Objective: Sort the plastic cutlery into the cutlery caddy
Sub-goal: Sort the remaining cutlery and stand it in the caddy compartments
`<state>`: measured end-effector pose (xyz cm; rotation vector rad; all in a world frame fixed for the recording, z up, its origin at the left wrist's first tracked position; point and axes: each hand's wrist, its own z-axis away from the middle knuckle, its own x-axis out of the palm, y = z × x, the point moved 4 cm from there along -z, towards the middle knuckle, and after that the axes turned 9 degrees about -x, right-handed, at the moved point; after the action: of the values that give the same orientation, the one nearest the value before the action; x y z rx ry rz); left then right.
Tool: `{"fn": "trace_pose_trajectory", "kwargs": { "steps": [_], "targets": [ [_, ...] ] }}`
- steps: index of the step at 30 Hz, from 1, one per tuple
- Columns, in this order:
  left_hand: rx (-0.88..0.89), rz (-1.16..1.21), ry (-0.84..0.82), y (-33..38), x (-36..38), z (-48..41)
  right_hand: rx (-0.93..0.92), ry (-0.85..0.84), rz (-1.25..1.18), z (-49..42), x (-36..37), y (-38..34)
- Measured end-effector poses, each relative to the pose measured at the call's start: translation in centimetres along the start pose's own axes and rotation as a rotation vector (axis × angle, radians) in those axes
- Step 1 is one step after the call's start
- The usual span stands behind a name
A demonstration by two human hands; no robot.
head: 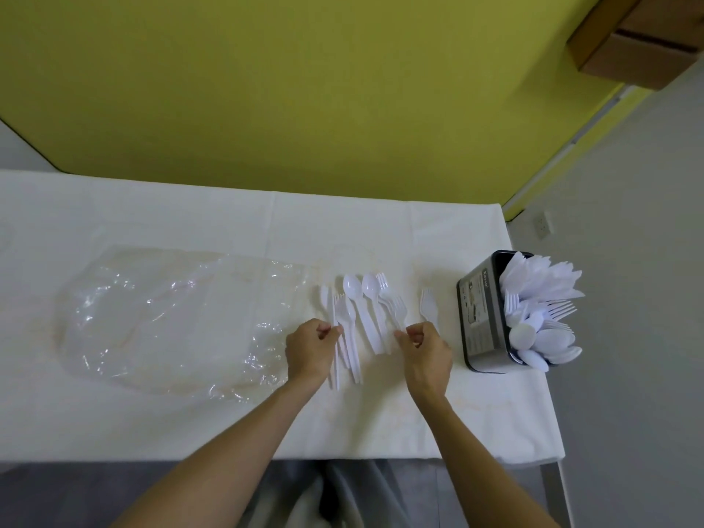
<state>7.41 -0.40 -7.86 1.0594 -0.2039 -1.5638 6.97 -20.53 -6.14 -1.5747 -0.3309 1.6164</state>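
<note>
While both hands sit curled over the loose pieces mid-tabletop, the left hand (310, 346) has thumb & forefinger pinched on a long thin white plastic knife (336, 369), about halfway along it. The right hand (424, 356) pinches the handle end of a white plastic fork (398, 312), other fingers tucked in.

Between the two hands lies the rest of the white plastic cutlery (365, 318): spoons, forks, all w/ heads toward the far edge and handles toward the near edge, some overlapping. One more white fork (426, 304) lies apart, btwn that group and the caddy, its handle running behind the right hand.

The black rectangular cutlery caddy (480, 318) stands at the right edge of the white-clothed tabletop (381, 424), nearer the far right corner. It already holds white paper napkins (541, 280) at its far end, forks in the middle, spoons at the near end.

A crumpled clear plastic bag (171, 318) lies flat on the left half, just beside the left hand. Behind the far edge is a yellow-green wall (304, 89).
</note>
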Motion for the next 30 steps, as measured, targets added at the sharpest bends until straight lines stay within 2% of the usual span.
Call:
{"fn": "trace_pose_trajectory", "kwargs": {
  "steps": [4, 7, 9, 13, 24, 28, 30],
  "targets": [
    [-0.043, 0.071, 0.064, -1.0, -1.1, 0.1, -0.232, 0.021, 0.135, 0.3, 0.4, -1.2],
    [-0.047, 0.071, 0.082, -1.4, -1.4, 0.2, -0.356, -0.222, 0.158, 1.2, 2.5, -2.5],
    [-0.041, 0.070, 0.091, -1.5, -1.4, 0.3, -0.367, -0.352, 0.230, 1.9, 3.9, -3.2],
    [-0.042, 0.089, 0.062, -1.7, -1.2, 0.3, -0.230, -0.396, 0.255, 1.8, 4.9, -3.4],
    [-0.058, 0.167, -0.043, -1.1, -0.1, 0.0, -0.001, -0.238, -0.043, -0.3, 2.1, -0.1],
    [0.015, 0.158, -0.067, 0.0, 0.2, 0.5, -0.103, -0.173, 0.017, -0.2, 0.9, -0.3],
    [0.093, 0.140, -0.117, 1.0, 0.3, 0.8, -0.187, -0.102, -0.052, -0.2, -0.1, -1.8]
  ]
}}
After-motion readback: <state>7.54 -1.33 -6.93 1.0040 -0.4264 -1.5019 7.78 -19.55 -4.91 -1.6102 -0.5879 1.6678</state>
